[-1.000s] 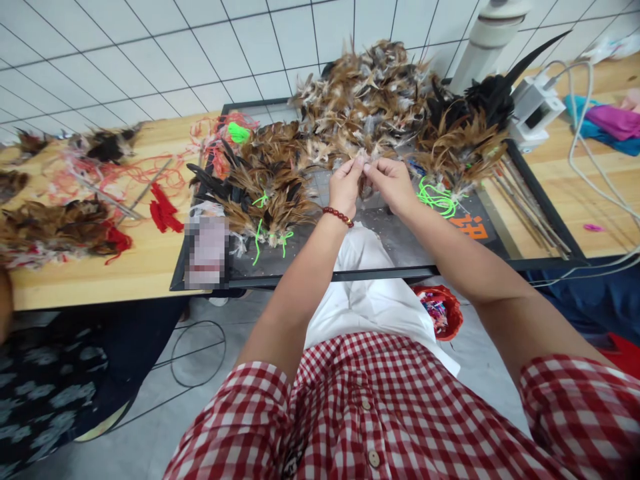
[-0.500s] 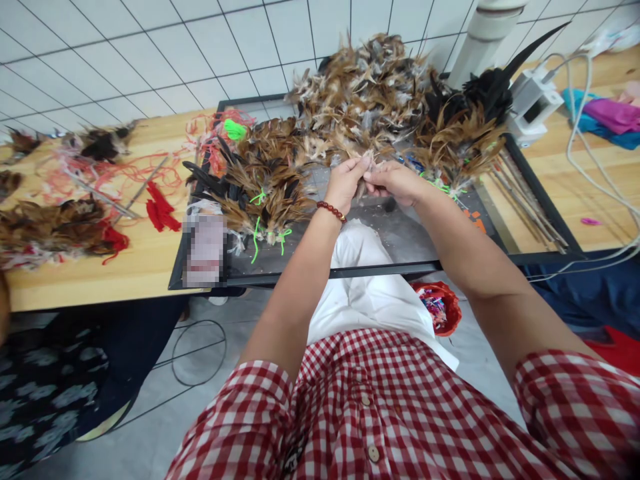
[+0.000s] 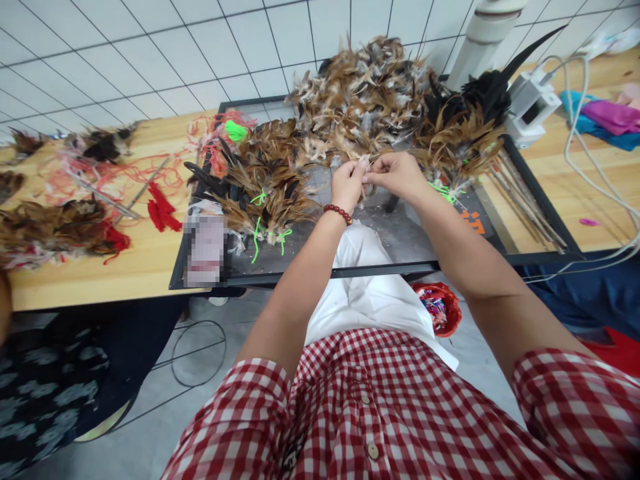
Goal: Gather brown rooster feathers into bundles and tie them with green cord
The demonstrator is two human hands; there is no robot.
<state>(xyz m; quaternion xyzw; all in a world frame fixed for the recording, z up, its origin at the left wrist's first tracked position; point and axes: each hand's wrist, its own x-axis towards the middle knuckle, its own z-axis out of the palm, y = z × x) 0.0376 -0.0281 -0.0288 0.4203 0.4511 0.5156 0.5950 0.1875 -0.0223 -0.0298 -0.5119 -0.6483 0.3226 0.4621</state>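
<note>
My left hand (image 3: 349, 181), with a red bead bracelet at the wrist, pinches a small pale feather bunch (image 3: 367, 165) over the dark, black-framed board (image 3: 320, 272). Touching the same bunch from the right, my right hand (image 3: 397, 175) has its thumb and forefinger pressed together at its tip. Behind both hands rises a big heap of brown and white feathers (image 3: 370, 93). Brown feather bundles tied with green string (image 3: 270, 193) lie left of my hands. Another brown bundle (image 3: 457, 143) with green string is on the right.
Thin sticks (image 3: 530, 200) lie at the board's right, near a white power adapter (image 3: 533, 103) with cables. A pixelated flat object (image 3: 205, 250) rests at the left corner. Red yarn (image 3: 163, 208) and more feathers are further left. A red basket (image 3: 440, 308) stands below; people sit on both sides.
My right hand has lifted and turned a little, its knuckles now higher. My left hand has shifted slightly right. Both stay at the small bunch.
</note>
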